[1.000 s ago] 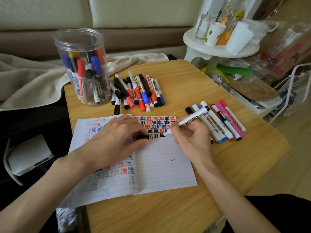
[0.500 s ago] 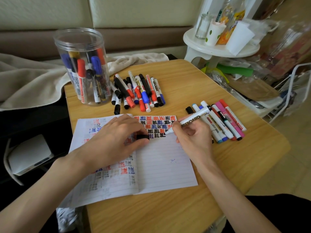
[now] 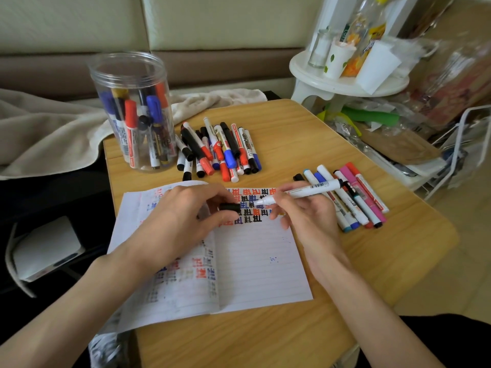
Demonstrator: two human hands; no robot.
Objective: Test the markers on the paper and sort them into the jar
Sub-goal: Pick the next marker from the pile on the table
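My right hand (image 3: 305,211) grips a white whiteboard marker (image 3: 303,192), uncapped, its tip lifted just above the rows of test marks on the lined notebook (image 3: 252,261). My left hand (image 3: 180,221) rests on the left page and pinches the marker's black cap (image 3: 229,207). The cap's open end points at the marker tip, a short gap apart. A clear plastic jar (image 3: 132,112) with several markers upright inside stands at the table's back left. A pile of markers (image 3: 218,152) lies next to the jar. Another row of markers (image 3: 348,197) lies right of the notebook.
The wooden table (image 3: 292,328) ends close on the right and front. A beige blanket (image 3: 47,134) drapes the sofa behind the jar. A white stool (image 3: 345,83) carrying cups and bottles stands at the back right, with bags and a wire rack (image 3: 467,144) beside it.
My right hand has lifted the marker off the paper and levelled it, bringing the tip left toward the cap in my left hand. My left hand has stayed in place.
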